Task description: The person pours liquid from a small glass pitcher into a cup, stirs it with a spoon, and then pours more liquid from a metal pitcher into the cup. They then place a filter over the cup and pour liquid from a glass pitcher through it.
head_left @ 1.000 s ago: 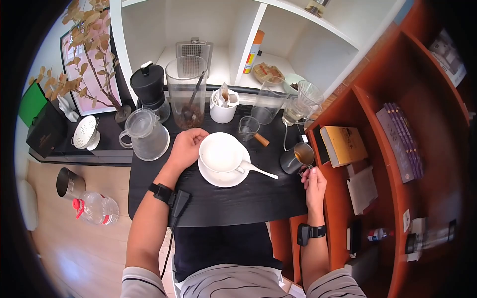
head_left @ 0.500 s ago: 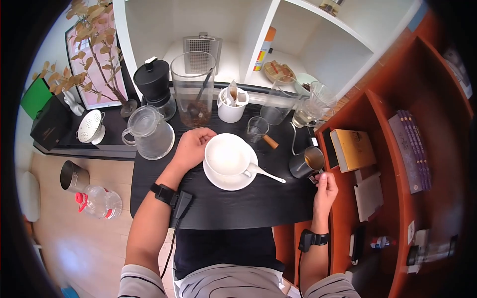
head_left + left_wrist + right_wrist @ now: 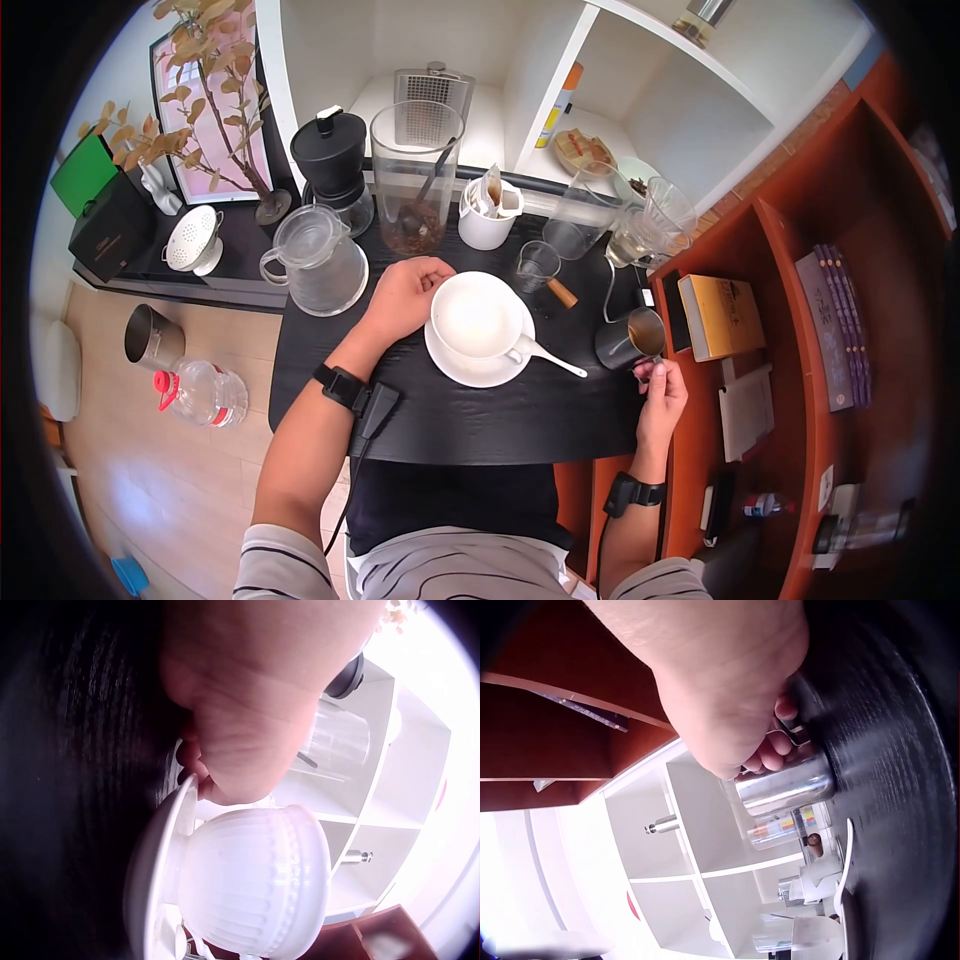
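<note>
A white cup (image 3: 478, 314) stands on a white saucer (image 3: 480, 372) at the middle of the black table, a white spoon (image 3: 556, 361) lying across the saucer's right side. My left hand (image 3: 408, 296) is at the saucer's left edge; in the left wrist view its curled fingers (image 3: 192, 759) meet the rim of the saucer (image 3: 142, 877). On the right, my right hand (image 3: 661, 400) grips the handle of a steel pitcher (image 3: 624, 341), which holds some brown liquid. The right wrist view shows the fingers (image 3: 774, 749) round that handle and the pitcher (image 3: 787, 787) upright on the table.
Behind the cup stand a lidded glass jug (image 3: 318, 262), a black grinder (image 3: 331, 155), a tall glass vessel (image 3: 414, 185), a white mug with a drip bag (image 3: 487, 226) and a small wooden-handled glass cup (image 3: 538, 262). A reddish-brown shelf (image 3: 790, 300) borders the right side.
The whole head view has shifted, so the table things appear farther right. Both hands keep their places at the saucer and the pitcher handle.
</note>
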`<move>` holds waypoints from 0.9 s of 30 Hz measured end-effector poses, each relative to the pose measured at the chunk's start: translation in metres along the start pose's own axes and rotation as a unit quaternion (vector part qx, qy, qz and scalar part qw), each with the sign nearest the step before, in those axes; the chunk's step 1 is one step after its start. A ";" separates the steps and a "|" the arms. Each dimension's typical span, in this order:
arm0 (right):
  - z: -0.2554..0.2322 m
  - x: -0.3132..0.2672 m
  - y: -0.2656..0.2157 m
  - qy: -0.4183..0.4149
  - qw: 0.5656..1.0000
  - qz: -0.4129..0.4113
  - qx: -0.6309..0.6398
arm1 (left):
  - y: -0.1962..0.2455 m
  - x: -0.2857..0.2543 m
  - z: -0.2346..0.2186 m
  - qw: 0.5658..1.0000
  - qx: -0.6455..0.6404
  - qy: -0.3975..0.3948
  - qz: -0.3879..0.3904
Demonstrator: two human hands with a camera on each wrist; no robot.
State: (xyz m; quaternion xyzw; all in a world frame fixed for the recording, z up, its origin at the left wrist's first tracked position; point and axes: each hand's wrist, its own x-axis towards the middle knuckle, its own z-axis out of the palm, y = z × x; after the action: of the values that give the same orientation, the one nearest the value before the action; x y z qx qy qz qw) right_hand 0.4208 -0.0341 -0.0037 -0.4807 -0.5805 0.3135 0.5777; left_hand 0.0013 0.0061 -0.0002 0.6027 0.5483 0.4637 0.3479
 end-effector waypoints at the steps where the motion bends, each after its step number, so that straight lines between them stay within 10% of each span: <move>1: 0.000 -0.001 -0.001 -0.009 1.000 0.004 0.016 | 0.001 0.000 0.000 1.000 -0.004 0.001 -0.007; 27: 0.005 0.000 -0.011 -0.040 0.973 0.092 0.206 | -0.002 -0.001 0.000 1.000 -0.023 0.009 0.000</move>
State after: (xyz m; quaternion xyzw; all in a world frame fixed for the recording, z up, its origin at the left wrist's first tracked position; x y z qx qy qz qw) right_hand 0.4139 -0.0364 0.0057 -0.3897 -0.4798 0.4970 0.6090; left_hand 0.0008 0.0059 -0.0025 0.5902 0.5411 0.4814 0.3566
